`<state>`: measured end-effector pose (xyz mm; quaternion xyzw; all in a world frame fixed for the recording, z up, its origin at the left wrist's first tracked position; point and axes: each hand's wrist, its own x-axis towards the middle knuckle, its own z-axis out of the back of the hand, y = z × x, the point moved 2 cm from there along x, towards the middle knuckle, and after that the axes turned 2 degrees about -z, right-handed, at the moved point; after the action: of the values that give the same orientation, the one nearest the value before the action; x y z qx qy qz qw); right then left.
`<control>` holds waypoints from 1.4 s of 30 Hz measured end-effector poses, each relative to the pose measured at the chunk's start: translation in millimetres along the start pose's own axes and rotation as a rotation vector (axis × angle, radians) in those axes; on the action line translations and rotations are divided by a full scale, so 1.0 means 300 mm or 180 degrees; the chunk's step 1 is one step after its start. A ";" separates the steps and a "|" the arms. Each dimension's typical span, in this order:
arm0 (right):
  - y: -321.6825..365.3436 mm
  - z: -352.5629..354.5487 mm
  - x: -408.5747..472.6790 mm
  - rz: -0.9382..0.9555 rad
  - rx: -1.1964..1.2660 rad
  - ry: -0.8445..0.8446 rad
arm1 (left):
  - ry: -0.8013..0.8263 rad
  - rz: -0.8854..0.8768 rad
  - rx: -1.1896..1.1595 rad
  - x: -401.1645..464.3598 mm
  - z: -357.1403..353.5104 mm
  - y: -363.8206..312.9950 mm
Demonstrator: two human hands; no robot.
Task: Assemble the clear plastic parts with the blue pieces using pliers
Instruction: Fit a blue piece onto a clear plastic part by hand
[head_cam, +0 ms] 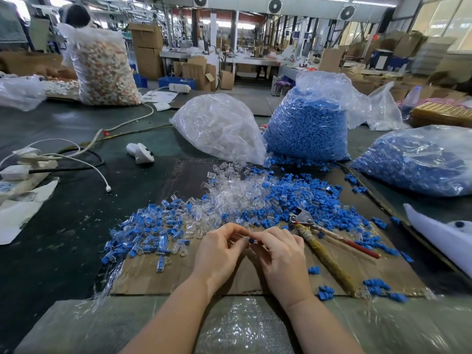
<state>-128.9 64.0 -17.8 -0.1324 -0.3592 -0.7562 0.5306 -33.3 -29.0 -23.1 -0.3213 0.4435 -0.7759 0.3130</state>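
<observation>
I sit at a dark green table in a big factory hall, with a sheet of cardboard at its near edge. Over that sheet my right hand pinches a small blue piece between thumb and fingers, and my left hand meets it fingertip to fingertip, curled round something I cannot make out. The pliers lie untouched just to the right of my right hand, jaws pointing away from me. Beyond my fingers a heap of clear parts runs into a spread of loose blue pieces; joined clear-and-blue ones lie toward the cardboard's left edge. Further back stand a bag of clear parts and a bag of blue pieces, with another blue-filled bag at the table's right edge.
</observation>
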 end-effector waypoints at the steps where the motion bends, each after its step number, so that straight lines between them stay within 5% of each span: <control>1: 0.001 0.001 0.000 0.0008 0.0002 -0.0004 | -0.0001 -0.0003 0.0025 0.000 -0.001 0.000; 10: -0.005 0.014 0.005 0.0007 -0.0067 -0.0034 | 0.0019 0.0023 0.0140 0.002 -0.002 0.000; 14: -0.072 0.065 0.020 -0.0495 -0.0336 -0.0156 | 0.0003 0.0021 0.0087 0.003 0.002 -0.003; 22: -0.278 0.179 0.038 -0.2368 -0.1806 0.1393 | 0.0021 0.0056 0.0169 0.001 0.002 0.000; 25: -0.289 0.172 0.040 -0.2216 -0.1953 0.1638 | 0.0048 0.0079 0.0108 0.000 0.003 0.000; 33: -0.212 0.184 0.040 -0.1073 -0.2533 0.1031 | 0.0044 0.0197 -0.0166 0.005 0.010 -0.002; 37: -0.148 0.210 0.076 -0.0834 -0.1171 0.1085 | -0.0041 0.0476 -0.0700 0.023 0.017 -0.009; 42: -0.029 0.213 0.089 -0.1801 0.1343 0.2106 | -0.0310 0.1090 -0.1489 0.051 0.026 -0.020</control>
<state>-159.0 90.4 39.4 0.3287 -0.3386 -0.7830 0.4052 -37.6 -41.9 -11.3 -0.3421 0.6425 -0.5723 0.3777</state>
